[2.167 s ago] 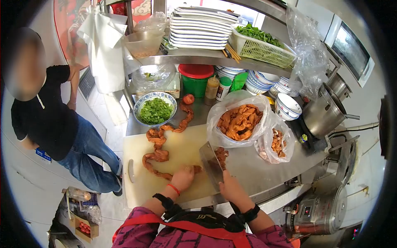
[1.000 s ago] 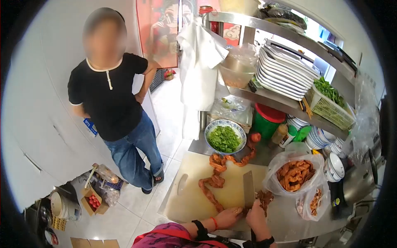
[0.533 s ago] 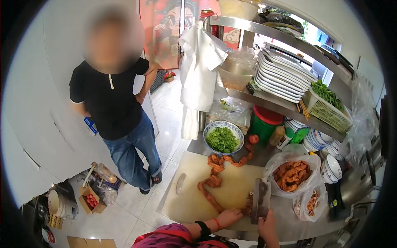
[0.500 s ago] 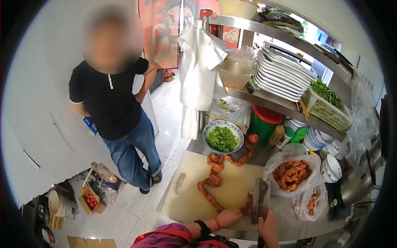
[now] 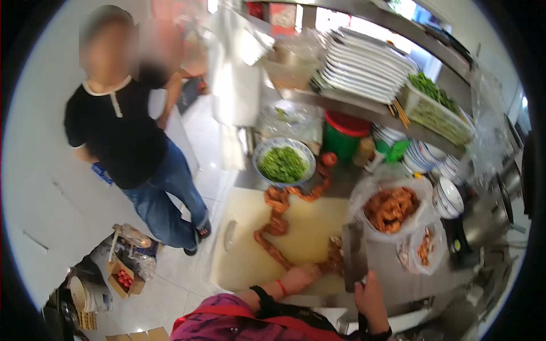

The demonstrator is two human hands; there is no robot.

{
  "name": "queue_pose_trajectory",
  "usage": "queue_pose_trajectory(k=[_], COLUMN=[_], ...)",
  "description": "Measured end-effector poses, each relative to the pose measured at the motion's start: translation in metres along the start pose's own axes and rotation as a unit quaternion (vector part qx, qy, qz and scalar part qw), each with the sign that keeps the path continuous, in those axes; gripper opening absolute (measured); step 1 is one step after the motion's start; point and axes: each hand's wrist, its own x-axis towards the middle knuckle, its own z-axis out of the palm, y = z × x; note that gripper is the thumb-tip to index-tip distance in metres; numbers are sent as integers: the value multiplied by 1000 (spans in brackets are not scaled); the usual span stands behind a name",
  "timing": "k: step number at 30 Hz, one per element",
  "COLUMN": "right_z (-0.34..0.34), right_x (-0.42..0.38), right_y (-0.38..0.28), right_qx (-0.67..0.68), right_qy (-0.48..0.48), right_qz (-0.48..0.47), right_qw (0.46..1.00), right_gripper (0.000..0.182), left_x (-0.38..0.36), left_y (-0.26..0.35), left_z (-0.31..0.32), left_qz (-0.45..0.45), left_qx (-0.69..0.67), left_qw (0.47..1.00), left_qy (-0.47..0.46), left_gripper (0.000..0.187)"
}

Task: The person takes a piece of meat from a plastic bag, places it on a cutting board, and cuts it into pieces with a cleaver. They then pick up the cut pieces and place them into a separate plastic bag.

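I saw my right hand (image 5: 371,296) gripping the cleaver (image 5: 354,254), my left hand (image 5: 301,276) pressing the long meat strip (image 5: 277,227) on the near cutting board (image 5: 307,227). A far bowl (image 5: 284,163) held greens; a right bag (image 5: 392,206) held fried pieces.

Bright daylight from behind the shelves, motion blur throughout, fisheye-dark edges.

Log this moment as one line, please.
left hand: pinning meat strip | right hand: gripping cleaver | surface: cutting board

Right hand (image 5: 371,295) holds cleaver (image 5: 354,254); left hand (image 5: 300,277) pins braised intestine (image 5: 278,224) on cutting board (image 5: 307,227)
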Motion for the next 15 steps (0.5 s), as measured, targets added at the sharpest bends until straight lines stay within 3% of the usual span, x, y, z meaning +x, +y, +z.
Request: queue_pose_trajectory(k=[2,7,11,15], right_z=[6,8,16,20], right_x=[1,4,6,10], right_y=[6,8,7,-3], right_qx=[-22,-4,-6,-74], right_qy=[31,-24,-4,-66], right_qz=[-25,-18,-43,-32], right_qw=[999,1000,999,995], right_gripper=[29,38,32,29], left_x=[-3,6,7,11], left_y=[-1,6,7,8], left_z=[-9,-26,-30,-35], left_qz=[5,-5,-21,-27], left_qx=[-17,-56,-61,-55], left_qw=[1000,998,998,998], left_qy=[-8,8,3,-4], left_gripper=[27,26,29,30])
